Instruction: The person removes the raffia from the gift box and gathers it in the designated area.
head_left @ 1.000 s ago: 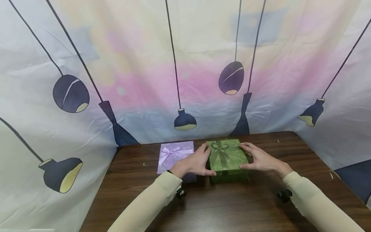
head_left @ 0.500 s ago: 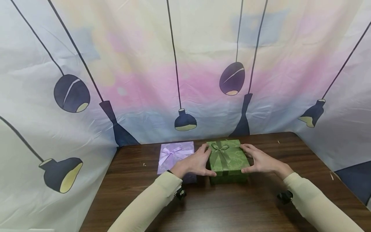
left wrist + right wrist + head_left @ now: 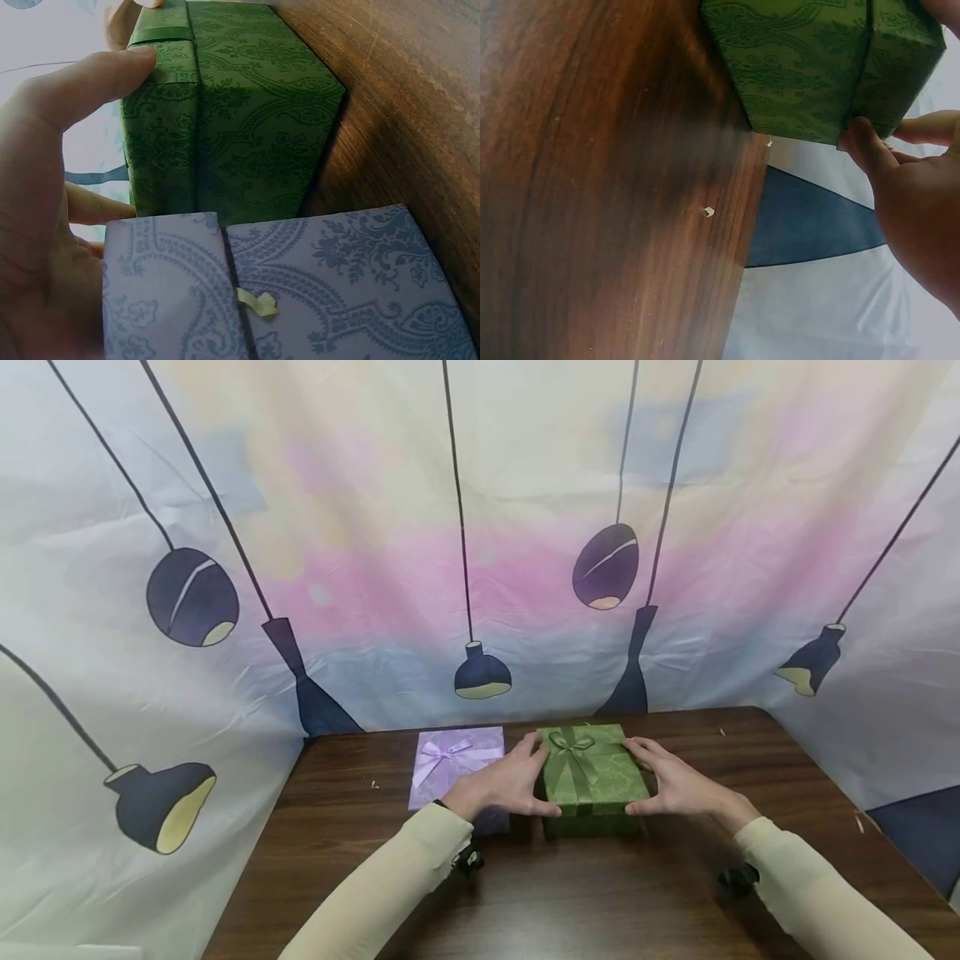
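A green gift box (image 3: 600, 781) with a patterned lid and a green ribbon bow sits on the table, lid on. My left hand (image 3: 510, 782) grips the lid's left side, thumb at the front left corner; in the left wrist view that thumb (image 3: 124, 71) lies by the ribbon band. From the right, my right hand (image 3: 682, 782) holds the lid, its thumb at the front right corner. The right wrist view has one fingertip (image 3: 862, 135) against the lid's lower edge. Left of it stands a lavender gift box (image 3: 461, 747) with a bow, partly hidden behind my left hand.
Dark wood-grain table (image 3: 570, 902) lies underneath, with small pale scraps (image 3: 375, 785) on it. A pale scrap (image 3: 259, 302) also shows against the lavender box. Behind the table's far edge hangs a cloth backdrop (image 3: 390, 568) printed with lamps.
My right thumb has slid from the lid's right edge toward its front right corner. My left hand keeps its place, and the head view has shifted slightly.
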Motion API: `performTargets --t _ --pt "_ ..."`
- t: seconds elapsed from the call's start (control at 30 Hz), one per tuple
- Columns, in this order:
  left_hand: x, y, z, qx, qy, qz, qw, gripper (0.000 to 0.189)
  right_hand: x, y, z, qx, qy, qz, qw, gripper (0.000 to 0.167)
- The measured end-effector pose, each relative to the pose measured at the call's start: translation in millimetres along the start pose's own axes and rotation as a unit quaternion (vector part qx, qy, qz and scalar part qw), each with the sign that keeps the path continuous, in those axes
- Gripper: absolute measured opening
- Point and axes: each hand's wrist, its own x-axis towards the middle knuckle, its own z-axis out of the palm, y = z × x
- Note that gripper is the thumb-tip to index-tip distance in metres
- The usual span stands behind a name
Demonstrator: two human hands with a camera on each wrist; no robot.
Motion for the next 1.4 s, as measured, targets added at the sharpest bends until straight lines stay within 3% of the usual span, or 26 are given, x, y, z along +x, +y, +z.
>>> performTargets --t 0.8,1.4 --pt "1.2 -0.1 -3.2 -0.046 -0.019 -0.021 0.9986 0.101 -2.7 -0.4 3.1 0.009 0.027 0.001 0.9996 0.106" --pt "1.6 -1.9 -6.2 -0.039 0.002 -0.007 0.9992 0.1 -1.5 -4.5 0.0 0.019 0.038 -0.002 0.9991 0.104"
